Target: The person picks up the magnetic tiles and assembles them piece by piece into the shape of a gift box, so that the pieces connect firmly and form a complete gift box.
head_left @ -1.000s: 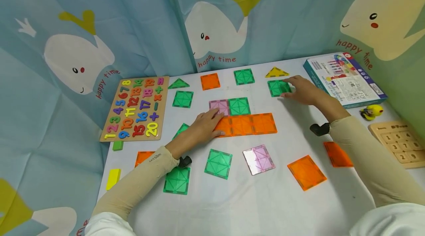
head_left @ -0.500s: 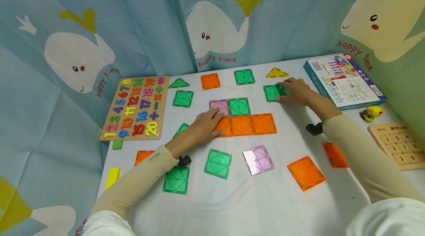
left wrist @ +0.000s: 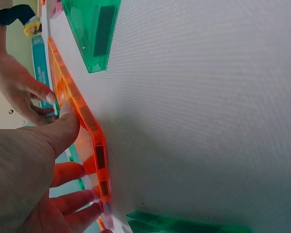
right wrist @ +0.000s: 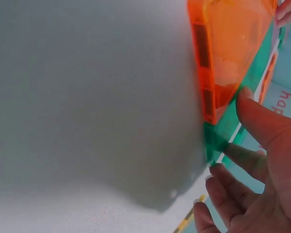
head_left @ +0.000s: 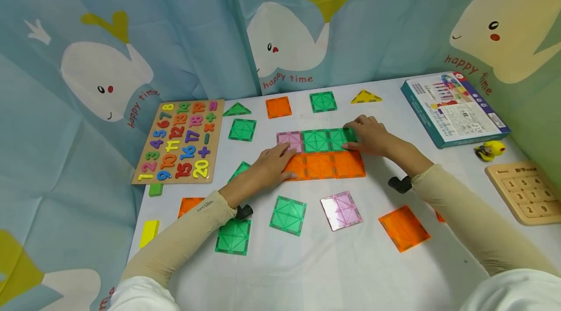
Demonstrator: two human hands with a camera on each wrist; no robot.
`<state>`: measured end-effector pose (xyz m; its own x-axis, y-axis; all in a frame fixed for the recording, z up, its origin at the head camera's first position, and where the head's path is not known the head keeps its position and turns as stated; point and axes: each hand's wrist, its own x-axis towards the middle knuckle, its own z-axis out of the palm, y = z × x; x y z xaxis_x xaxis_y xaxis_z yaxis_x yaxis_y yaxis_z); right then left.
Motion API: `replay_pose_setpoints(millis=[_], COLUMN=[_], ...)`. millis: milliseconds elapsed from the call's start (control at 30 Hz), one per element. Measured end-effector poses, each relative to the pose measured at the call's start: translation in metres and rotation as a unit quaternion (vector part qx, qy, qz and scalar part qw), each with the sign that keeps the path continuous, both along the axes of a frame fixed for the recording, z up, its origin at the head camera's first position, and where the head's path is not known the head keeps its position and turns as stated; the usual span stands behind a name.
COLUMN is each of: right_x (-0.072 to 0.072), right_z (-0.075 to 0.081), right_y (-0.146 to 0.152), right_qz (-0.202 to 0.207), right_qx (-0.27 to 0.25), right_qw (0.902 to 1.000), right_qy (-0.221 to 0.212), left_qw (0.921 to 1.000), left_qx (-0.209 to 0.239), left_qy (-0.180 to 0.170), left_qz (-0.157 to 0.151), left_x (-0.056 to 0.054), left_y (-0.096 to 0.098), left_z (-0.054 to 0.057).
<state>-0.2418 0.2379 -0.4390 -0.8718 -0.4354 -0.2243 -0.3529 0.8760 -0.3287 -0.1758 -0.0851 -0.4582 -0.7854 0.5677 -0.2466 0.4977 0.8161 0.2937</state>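
Note:
In the head view, a row of orange square magnetic tiles (head_left: 320,165) lies joined on the white table. Above it run a pink square tile (head_left: 290,137) and a green square tile (head_left: 315,141). My left hand (head_left: 271,169) rests on the left end of this block, its fingertips on the pink and orange tiles. My right hand (head_left: 372,138) pinches another green square tile (head_left: 339,139) by its right end, against the first green one and above the orange row. The right wrist view shows the thumb (right wrist: 259,114) on top, with fingers at the edge of that green tile.
Loose tiles lie around the block, including a green square (head_left: 288,215), a pink square (head_left: 341,210) and an orange square (head_left: 404,228). A number board (head_left: 177,143) stands left; a boxed set (head_left: 456,109), a yellow toy (head_left: 490,149) and a wooden number puzzle (head_left: 528,193) are right.
My right hand has slid the green square tile left and toward me, from below the yellow triangle to the block's upper right. My left hand has stayed in place.

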Motion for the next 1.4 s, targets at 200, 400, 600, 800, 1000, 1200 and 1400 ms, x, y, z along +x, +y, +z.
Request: replay_pose_setpoints(millis=[200, 400, 600, 800, 1000, 1200, 1400], right_x=[0.013, 0.030, 0.040, 0.043, 0.044, 0.043, 0.040], right_z=[-0.003, -0.009, -0.014, -0.014, -0.009, -0.005, -0.004], right_y=[-0.006, -0.014, -0.022, -0.026, -0.031, -0.030, -0.031], right_qz=[-0.012, -0.003, 0.040, 0.062, 0.061, 0.054, 0.051], right_qx=[0.012, 0.008, 0.004, 0.012, 0.022, 0.040, 0.049], right_qw=[0.9998, 0.9998, 0.9987, 0.9973, 0.9976, 0.9976, 0.9974], right_qy=[0.011, 0.017, 0.031, 0.037, 0.026, 0.015, 0.015], left_qw=[1.0000, 1.0000, 0.9995, 0.9935, 0.9882, 0.9885, 0.9906], left_qx=[-0.003, -0.003, 0.011, 0.056, 0.009, -0.040, -0.062], left_qy=[-0.008, -0.003, -0.031, -0.094, -0.076, -0.060, -0.028], left_qz=[0.004, 0.004, 0.001, 0.031, 0.133, 0.133, 0.118], left_x=[0.000, 0.001, -0.004, -0.029, -0.040, -0.041, -0.030], left_y=[0.002, 0.003, -0.003, -0.033, -0.082, -0.099, -0.083], left_z=[0.000, -0.001, 0.003, 0.014, 0.025, 0.021, 0.023])
